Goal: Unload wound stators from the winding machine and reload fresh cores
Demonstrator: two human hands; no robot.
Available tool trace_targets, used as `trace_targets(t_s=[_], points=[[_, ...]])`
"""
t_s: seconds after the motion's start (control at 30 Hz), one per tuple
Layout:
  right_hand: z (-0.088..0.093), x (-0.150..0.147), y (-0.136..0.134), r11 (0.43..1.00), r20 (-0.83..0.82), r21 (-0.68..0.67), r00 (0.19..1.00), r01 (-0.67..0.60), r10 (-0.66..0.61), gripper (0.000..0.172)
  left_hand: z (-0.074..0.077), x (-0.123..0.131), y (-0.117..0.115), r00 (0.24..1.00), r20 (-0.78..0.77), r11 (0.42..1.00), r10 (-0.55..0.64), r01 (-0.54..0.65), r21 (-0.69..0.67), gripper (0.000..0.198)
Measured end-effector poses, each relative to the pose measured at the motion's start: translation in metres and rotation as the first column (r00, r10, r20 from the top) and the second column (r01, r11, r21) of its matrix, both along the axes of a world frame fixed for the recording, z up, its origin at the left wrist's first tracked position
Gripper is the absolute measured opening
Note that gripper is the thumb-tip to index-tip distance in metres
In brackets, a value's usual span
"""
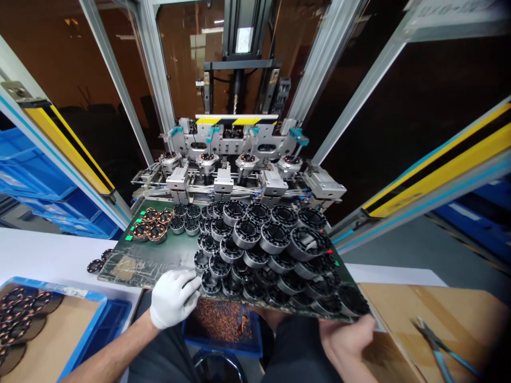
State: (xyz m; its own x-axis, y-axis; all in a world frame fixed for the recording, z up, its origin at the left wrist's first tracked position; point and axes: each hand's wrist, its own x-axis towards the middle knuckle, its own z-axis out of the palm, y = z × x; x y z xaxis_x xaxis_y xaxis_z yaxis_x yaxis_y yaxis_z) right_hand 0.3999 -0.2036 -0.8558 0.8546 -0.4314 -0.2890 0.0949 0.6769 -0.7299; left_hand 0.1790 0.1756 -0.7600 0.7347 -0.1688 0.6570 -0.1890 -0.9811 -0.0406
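Note:
A large group of black-and-grey motor stator cores (255, 258) covers the right part of a green work board (171, 255), some of them stacked. My left hand (174, 299), in a white glove, is at the board's front edge. Its fingers are extended and fairly close together, with the tips against the nearest front-left core (211, 283); nothing shows in its grasp. My bare right hand (348, 340) is at the board's front right corner, closed around the edge, with some fingers hidden below. Copper-wound stators (154, 226) sit at the board's back left.
Behind the board stands a machine with several clamping stations (247, 162). A blue-rimmed tray (99, 308) with wound stators lies left. Below is a blue bin (223, 322) of copper scraps. Pliers (437, 346) rest on a cardboard box (451, 314) at right. Yellow-black side posts (74, 151) flank the station.

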Motion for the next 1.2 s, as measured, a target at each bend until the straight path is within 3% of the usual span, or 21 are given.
trace_targets(t_s=[0.23, 0.9, 1.2], points=[[0.0001, 0.0002, -0.0017, 1.0, -0.063, 0.018, 0.998, -0.02, 0.021, 0.041, 0.0002, -0.0008, -0.0001, 1.0, -0.002, 1.0, 0.002, -0.002, 0.006, 0.024], [-0.0052, 0.0014, -0.0024, 1.0, 0.01, 0.023, 1.0, -0.008, 0.008, 0.041, -0.002, -0.001, 0.0006, 1.0, 0.0, 1.0, -0.002, 0.002, 0.002, 0.025], [0.0021, -0.0004, -0.0013, 0.999, 0.004, -0.006, 0.999, -0.042, 0.042, 0.041, -0.0025, -0.0001, -0.0005, 1.0, 0.011, 1.0, 0.004, -0.004, -0.008, 0.023]])
